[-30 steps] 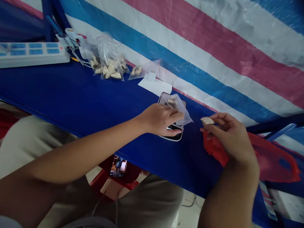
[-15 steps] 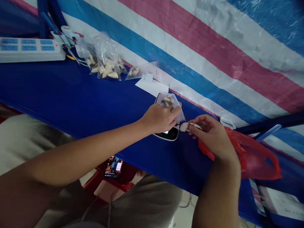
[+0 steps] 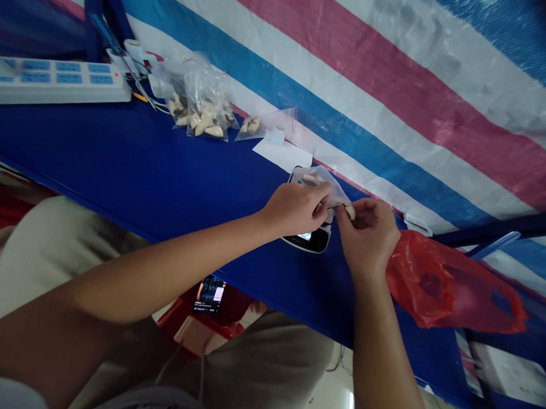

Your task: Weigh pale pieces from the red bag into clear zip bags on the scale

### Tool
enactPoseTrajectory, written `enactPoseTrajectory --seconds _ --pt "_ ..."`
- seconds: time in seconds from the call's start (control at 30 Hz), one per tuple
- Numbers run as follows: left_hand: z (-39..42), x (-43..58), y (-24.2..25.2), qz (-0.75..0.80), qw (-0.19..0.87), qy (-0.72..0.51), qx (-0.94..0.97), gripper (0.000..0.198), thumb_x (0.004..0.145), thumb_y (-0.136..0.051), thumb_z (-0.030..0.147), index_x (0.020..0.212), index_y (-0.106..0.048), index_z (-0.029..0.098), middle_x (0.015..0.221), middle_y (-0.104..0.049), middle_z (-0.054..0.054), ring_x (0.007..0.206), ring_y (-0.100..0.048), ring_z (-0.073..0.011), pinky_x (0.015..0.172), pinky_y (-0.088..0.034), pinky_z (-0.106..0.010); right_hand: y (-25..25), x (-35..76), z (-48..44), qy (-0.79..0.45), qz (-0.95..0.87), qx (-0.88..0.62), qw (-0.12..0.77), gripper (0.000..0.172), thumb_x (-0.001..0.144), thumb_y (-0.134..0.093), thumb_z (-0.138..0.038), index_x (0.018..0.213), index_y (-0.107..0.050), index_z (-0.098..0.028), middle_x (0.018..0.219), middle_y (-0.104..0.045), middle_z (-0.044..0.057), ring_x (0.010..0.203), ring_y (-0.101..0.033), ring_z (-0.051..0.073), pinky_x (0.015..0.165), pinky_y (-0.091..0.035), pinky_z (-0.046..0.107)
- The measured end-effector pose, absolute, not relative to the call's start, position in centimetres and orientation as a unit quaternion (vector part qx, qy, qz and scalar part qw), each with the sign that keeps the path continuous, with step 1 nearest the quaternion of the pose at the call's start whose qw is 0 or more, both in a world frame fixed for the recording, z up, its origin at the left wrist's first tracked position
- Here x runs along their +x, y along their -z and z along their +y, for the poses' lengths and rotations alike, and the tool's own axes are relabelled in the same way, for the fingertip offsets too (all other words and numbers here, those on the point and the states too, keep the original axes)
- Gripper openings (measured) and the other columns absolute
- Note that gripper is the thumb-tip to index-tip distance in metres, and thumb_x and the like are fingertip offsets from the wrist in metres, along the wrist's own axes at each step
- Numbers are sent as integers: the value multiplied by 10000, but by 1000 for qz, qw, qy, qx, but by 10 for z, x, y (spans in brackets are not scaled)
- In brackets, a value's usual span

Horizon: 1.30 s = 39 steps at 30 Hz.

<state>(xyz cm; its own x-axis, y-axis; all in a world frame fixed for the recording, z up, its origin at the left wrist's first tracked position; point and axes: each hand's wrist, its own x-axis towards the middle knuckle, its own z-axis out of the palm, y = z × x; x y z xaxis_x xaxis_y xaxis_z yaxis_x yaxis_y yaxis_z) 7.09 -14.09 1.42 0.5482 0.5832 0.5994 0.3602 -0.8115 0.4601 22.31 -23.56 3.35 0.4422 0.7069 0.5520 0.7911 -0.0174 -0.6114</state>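
Observation:
My left hand (image 3: 295, 206) pinches the mouth of a small clear plastic bag (image 3: 327, 187) that rests on a small digital scale (image 3: 310, 239) on the blue table (image 3: 132, 167). A few pale pieces lie inside the bag. My right hand (image 3: 367, 234) holds a pale tooth-shaped piece (image 3: 350, 212) between its fingertips, right at the bag's opening and touching my left fingers.
A red plastic bag (image 3: 450, 285) lies on the table to the right. Filled clear bags of pale pieces (image 3: 202, 108) and a white paper slip (image 3: 282, 154) sit farther back. A white power strip (image 3: 54, 87) is at far left. A striped tarp (image 3: 385, 87) hangs behind. A phone (image 3: 208, 287) lies below the table.
My right hand has carried the pale piece leftward from above the red bag to the mouth of the clear bag. My left hand stayed on the bag over the scale.

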Motion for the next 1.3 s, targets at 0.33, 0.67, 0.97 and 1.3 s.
enactPoseTrajectory --seconds 0.33,0.67,0.97,1.3 --pt "-145 70 -14 216 195 -409 865 17 895 -541 226 892 -545 209 723 -674 14 612 -584 -128 557 -298 -291 -21 219 -230 109 -525 -715 449 121 801 -693 -281 805 -578 -241 789 -667 12 684 -641 183 687 -530 320" --pt "-142 70 -12 194 228 -427 853 39 933 -522 242 906 -524 213 707 -636 18 568 -535 -114 563 -310 -283 -30 208 -232 142 -598 -706 352 100 896 -607 -250 800 -631 -235 863 -696 67 708 -601 195 684 -459 326" --pt "-129 52 -22 177 247 -452 839 298 994 -518 438 805 -560 211 585 -545 46 542 -512 -102 574 -353 -272 -36 233 -238 111 -560 -747 339 177 793 -593 -264 647 -680 -214 519 -480 -18 526 -468 164 565 -335 308" --pt "-39 4 -3 386 153 -525 743 270 936 -566 341 710 -472 228 601 -448 25 597 -446 -140 647 -361 -321 -32 262 -234 52 -455 -773 439 239 819 -512 -259 760 -735 -200 605 -593 -5 568 -509 184 597 -370 319"
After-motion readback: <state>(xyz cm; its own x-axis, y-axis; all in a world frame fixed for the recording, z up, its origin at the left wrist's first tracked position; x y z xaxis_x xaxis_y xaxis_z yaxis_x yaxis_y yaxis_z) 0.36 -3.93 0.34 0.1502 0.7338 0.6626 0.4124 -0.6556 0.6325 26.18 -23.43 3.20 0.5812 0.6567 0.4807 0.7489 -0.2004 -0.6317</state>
